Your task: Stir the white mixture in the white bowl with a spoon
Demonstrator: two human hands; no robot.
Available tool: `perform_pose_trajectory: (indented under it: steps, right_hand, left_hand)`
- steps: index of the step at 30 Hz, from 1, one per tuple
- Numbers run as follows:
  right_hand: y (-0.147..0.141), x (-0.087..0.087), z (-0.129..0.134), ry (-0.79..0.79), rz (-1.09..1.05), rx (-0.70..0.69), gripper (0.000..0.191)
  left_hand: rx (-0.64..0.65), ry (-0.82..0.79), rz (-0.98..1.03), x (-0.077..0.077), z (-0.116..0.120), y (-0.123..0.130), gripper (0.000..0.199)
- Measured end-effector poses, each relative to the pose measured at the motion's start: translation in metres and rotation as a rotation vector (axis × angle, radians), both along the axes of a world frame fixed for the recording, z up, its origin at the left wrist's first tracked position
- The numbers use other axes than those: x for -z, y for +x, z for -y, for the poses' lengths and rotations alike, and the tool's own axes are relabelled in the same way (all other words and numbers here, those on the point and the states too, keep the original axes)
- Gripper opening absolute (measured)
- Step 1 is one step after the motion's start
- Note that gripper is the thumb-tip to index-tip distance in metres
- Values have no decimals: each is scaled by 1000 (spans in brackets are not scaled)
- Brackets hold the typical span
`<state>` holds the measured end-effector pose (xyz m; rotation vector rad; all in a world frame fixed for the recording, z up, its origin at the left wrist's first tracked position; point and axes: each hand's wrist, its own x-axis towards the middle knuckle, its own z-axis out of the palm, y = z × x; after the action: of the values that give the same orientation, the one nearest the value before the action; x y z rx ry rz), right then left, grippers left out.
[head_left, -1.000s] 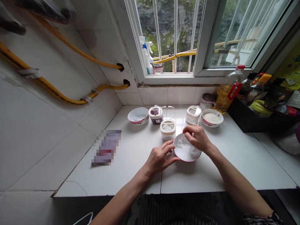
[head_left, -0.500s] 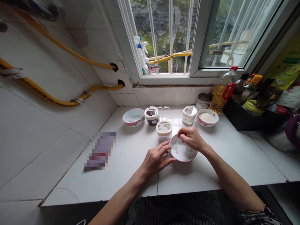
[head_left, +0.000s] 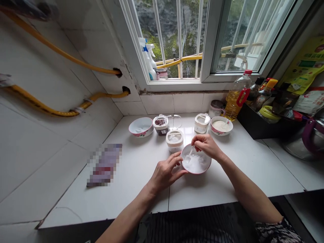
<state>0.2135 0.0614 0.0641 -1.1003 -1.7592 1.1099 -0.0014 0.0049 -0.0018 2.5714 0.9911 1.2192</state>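
Observation:
My left hand (head_left: pixel 168 168) grips the left rim of a bowl (head_left: pixel 198 171) that holds white powder (head_left: pixel 197 162). Pinched in my right hand (head_left: pixel 206 145) is a small white spoon (head_left: pixel 191 151), its tip down inside the bowl at the left part of the powder. Just behind the bowl stands a lidded jar (head_left: pixel 174 140) with white contents. Further back are a jar with dark red contents (head_left: pixel 161 125), its lid raised, and another pale jar (head_left: pixel 201 124). A floral bowl (head_left: pixel 221 126) of whitish grains is at the right, and a floral bowl (head_left: pixel 141 127) with something white inside at the left.
A blurred purple packet (head_left: pixel 106 165) lies on the white counter (head_left: pixel 136 179) at the left. At the back right stand a lidded jar (head_left: pixel 216 108), an oil bottle (head_left: pixel 236 98) and a black box (head_left: pixel 255 125) of bottles. A kettle-like pot (head_left: pixel 301 145) is far right.
The spoon in my right hand has shifted slightly left within the bowl and shows more clearly. The whole view has moved a little; my left hand keeps its hold on the rim.

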Motion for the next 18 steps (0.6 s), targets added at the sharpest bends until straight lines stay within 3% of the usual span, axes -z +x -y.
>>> perform_pose_trajectory:
  steps: [12, 18]
  right_hand:
    - [4, -1, -9, -167, -193, 76, 14]
    - [7, -1, -9, -77, -80, 95, 15]
  left_hand:
    - [7, -3, 7, -1, -1, 0, 31]
    - [10, -12, 10, -2, 0, 1, 31]
